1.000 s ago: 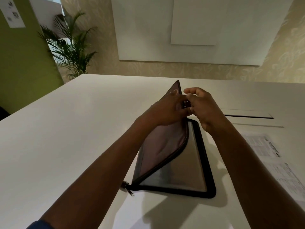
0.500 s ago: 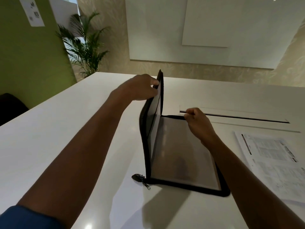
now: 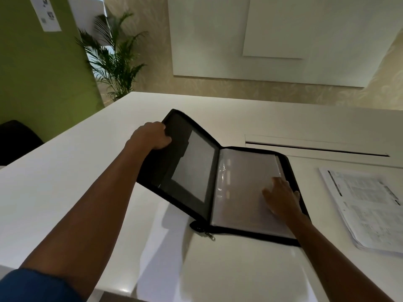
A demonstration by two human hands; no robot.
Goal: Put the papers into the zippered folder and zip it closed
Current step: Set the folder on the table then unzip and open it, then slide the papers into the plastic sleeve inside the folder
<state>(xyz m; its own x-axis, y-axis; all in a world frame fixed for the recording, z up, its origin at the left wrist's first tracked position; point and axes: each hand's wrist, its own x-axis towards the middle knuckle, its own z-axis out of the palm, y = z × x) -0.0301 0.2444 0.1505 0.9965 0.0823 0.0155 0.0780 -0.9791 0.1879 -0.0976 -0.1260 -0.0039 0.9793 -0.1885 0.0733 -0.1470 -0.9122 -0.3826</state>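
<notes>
A black zippered folder lies open on the white table. My left hand grips the outer edge of its left cover, which is tilted up off the table. My right hand rests flat, fingers spread, on the clear plastic sleeves of the right half. The zipper pull hangs at the near end of the spine. A stack of printed papers lies on the table to the right of the folder, apart from it.
A long cable slot runs across the table behind the folder. A potted palm and a green wall stand beyond the table's far left corner. A dark chair sits at the left edge.
My left hand has swung the left cover outward and down, from upright to nearly flat. My right hand has moved from the folder's far edge onto the plastic sleeves.
</notes>
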